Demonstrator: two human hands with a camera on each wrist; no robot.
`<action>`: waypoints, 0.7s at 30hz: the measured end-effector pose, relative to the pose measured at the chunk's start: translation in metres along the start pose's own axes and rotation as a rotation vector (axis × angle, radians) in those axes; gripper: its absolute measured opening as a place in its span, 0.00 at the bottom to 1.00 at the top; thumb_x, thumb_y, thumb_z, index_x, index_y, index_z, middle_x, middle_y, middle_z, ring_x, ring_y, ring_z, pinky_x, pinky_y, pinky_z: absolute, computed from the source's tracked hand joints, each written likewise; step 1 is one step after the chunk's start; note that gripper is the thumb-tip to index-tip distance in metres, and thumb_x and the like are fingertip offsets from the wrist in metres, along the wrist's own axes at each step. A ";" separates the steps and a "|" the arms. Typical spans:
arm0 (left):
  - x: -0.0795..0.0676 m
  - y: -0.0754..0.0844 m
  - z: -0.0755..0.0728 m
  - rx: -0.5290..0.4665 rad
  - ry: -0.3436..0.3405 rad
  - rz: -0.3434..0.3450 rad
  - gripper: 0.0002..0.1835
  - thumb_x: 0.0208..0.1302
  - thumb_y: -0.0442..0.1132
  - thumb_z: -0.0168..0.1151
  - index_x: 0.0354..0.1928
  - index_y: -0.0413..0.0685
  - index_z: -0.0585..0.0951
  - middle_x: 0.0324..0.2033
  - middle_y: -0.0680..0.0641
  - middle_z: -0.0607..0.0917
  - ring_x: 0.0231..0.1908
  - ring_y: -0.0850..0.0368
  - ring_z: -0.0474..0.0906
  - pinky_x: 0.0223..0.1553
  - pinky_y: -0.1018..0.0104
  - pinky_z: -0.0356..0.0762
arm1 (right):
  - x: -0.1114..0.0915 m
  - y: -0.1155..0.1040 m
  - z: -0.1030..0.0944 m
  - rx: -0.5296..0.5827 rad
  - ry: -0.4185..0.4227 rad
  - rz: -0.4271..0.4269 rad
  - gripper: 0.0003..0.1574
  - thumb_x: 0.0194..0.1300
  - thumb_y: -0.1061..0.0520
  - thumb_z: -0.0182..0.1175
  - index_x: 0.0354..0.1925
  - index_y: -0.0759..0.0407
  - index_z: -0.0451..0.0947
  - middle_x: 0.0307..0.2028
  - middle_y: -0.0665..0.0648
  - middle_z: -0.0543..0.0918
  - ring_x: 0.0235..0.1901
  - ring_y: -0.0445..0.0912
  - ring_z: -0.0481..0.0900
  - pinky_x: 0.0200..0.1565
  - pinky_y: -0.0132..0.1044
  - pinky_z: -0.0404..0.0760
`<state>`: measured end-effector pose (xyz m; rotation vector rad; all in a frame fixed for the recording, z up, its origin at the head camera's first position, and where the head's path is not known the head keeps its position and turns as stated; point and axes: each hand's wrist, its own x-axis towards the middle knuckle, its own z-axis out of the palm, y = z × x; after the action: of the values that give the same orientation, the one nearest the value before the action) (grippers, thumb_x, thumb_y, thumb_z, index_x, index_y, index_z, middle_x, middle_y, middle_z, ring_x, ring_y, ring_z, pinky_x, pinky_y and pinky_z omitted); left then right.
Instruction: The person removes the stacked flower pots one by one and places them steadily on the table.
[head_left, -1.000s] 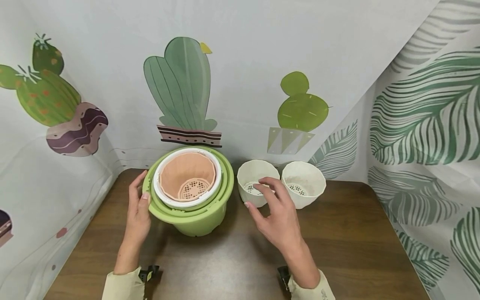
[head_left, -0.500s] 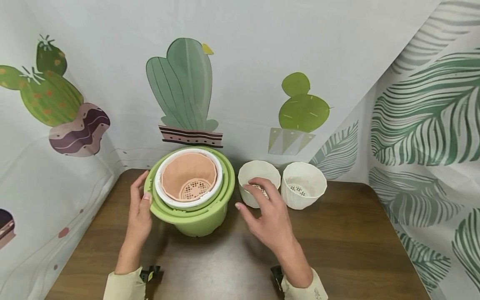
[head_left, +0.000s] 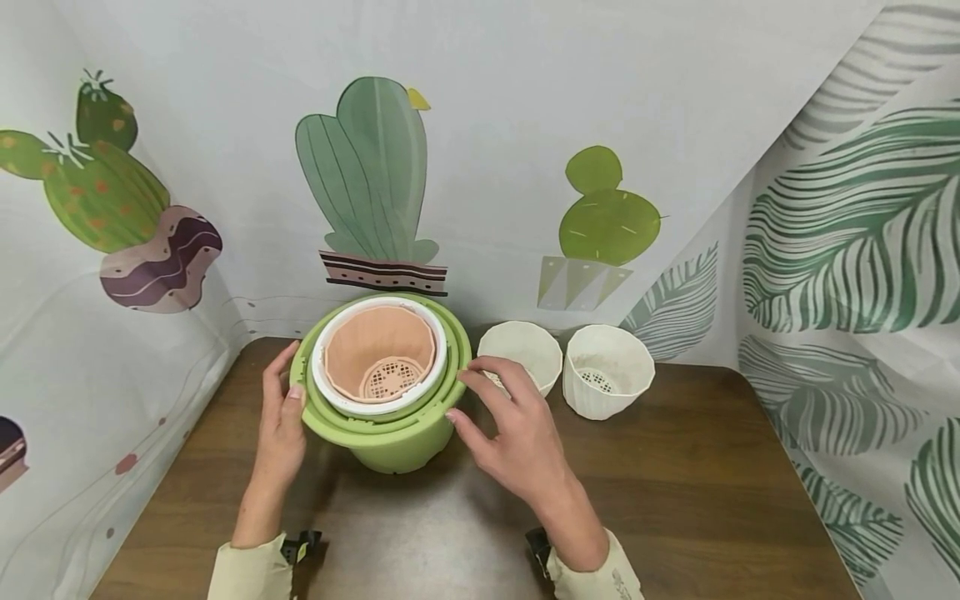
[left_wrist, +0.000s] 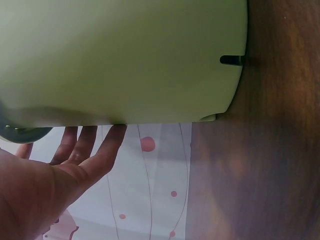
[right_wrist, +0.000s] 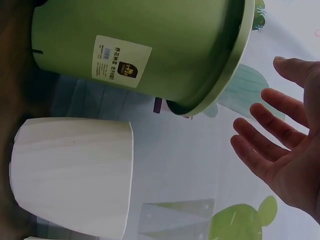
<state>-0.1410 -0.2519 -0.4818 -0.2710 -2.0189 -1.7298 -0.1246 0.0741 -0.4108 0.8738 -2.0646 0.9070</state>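
green pot (head_left: 405, 456), peach pot (head_left: 375, 340) nested inside: between my hands; likely light, stiff, slippery; best held at rim (head_left: 375, 438), opposite sides. my left hand (head_left: 281, 423): pinching its rim. my right hand (head_left: 519, 437): fingers spread, just beside it.

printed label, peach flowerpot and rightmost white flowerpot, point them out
Printed label (right_wrist: 120, 61), right wrist view, its middle.
Peach flowerpot (head_left: 377, 347), head view, inner wall.
Rightmost white flowerpot (head_left: 611, 367), head view, inner wall.

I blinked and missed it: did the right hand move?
Yes. Compared with the rightmost white pot, the right hand moved left, closer to the green pot.
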 end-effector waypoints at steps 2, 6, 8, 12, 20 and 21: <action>0.000 0.000 0.000 -0.002 -0.003 -0.002 0.30 0.81 0.36 0.40 0.83 0.51 0.60 0.70 0.46 0.70 0.64 0.53 0.70 0.60 0.74 0.68 | 0.001 -0.001 0.002 0.003 -0.003 -0.009 0.25 0.58 0.57 0.79 0.53 0.63 0.85 0.55 0.60 0.82 0.56 0.54 0.81 0.63 0.44 0.77; 0.000 0.000 0.000 -0.002 -0.008 -0.003 0.30 0.82 0.36 0.40 0.83 0.52 0.60 0.72 0.46 0.69 0.65 0.54 0.70 0.61 0.75 0.68 | 0.004 -0.001 0.005 0.012 -0.015 -0.032 0.25 0.59 0.57 0.78 0.53 0.63 0.85 0.55 0.61 0.82 0.57 0.54 0.80 0.64 0.44 0.76; 0.000 0.000 -0.001 -0.001 -0.009 0.001 0.30 0.82 0.36 0.40 0.83 0.52 0.60 0.72 0.45 0.69 0.65 0.55 0.70 0.62 0.75 0.67 | 0.006 -0.002 0.006 0.013 -0.027 -0.041 0.25 0.60 0.56 0.77 0.53 0.63 0.85 0.55 0.61 0.82 0.57 0.54 0.80 0.64 0.44 0.76; 0.001 0.000 -0.001 0.001 -0.013 0.011 0.30 0.82 0.35 0.40 0.82 0.51 0.60 0.73 0.43 0.69 0.67 0.56 0.69 0.65 0.75 0.66 | 0.010 -0.003 0.009 0.008 -0.049 -0.063 0.24 0.61 0.55 0.76 0.54 0.63 0.85 0.55 0.61 0.82 0.58 0.54 0.80 0.65 0.43 0.75; 0.002 -0.002 -0.001 -0.010 -0.010 0.014 0.30 0.81 0.35 0.40 0.82 0.49 0.60 0.73 0.42 0.69 0.67 0.56 0.70 0.64 0.75 0.67 | 0.016 -0.006 0.014 -0.007 -0.074 -0.102 0.26 0.59 0.55 0.77 0.54 0.62 0.85 0.54 0.59 0.83 0.55 0.53 0.80 0.63 0.43 0.76; 0.001 -0.002 0.000 -0.011 -0.010 0.011 0.30 0.82 0.35 0.40 0.82 0.50 0.60 0.73 0.43 0.69 0.67 0.55 0.70 0.64 0.75 0.67 | 0.016 -0.006 0.015 -0.009 -0.079 -0.105 0.25 0.59 0.55 0.77 0.54 0.62 0.85 0.54 0.58 0.83 0.55 0.53 0.80 0.63 0.43 0.76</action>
<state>-0.1429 -0.2529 -0.4826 -0.2938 -2.0123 -1.7366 -0.1330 0.0540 -0.4032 1.0173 -2.0666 0.8180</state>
